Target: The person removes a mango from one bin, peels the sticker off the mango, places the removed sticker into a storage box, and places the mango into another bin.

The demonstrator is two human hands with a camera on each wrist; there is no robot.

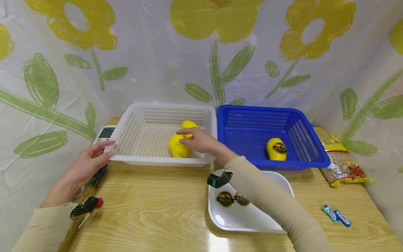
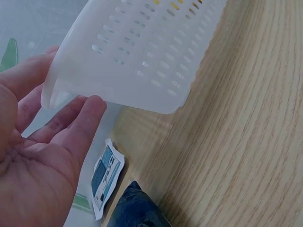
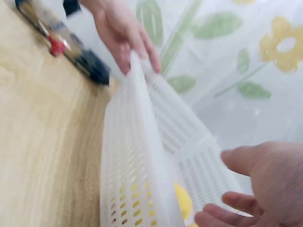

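Observation:
My left hand (image 1: 86, 164) grips the left rim of the white plastic basket (image 1: 163, 161), with fingers on both sides of the rim in the left wrist view. My right hand (image 1: 199, 140) hovers inside that basket at its right end, fingers loosely bent and apart. Just under its fingertips lies a yellow mango-like fruit (image 1: 178, 147), with a second yellow fruit (image 1: 188, 124) behind it, partly hidden by the hand. In the right wrist view the right hand's fingers (image 3: 236, 203) enclose nothing.
A blue basket (image 1: 252, 134) on the right holds a yellow fruit (image 1: 277, 149) bearing a black round label. In front, partly under my right forearm, is a white tray (image 1: 252, 220) with black round stickers (image 1: 225, 198). A snack bag (image 1: 344, 164) and small blue-white packets (image 1: 337, 216) lie at right.

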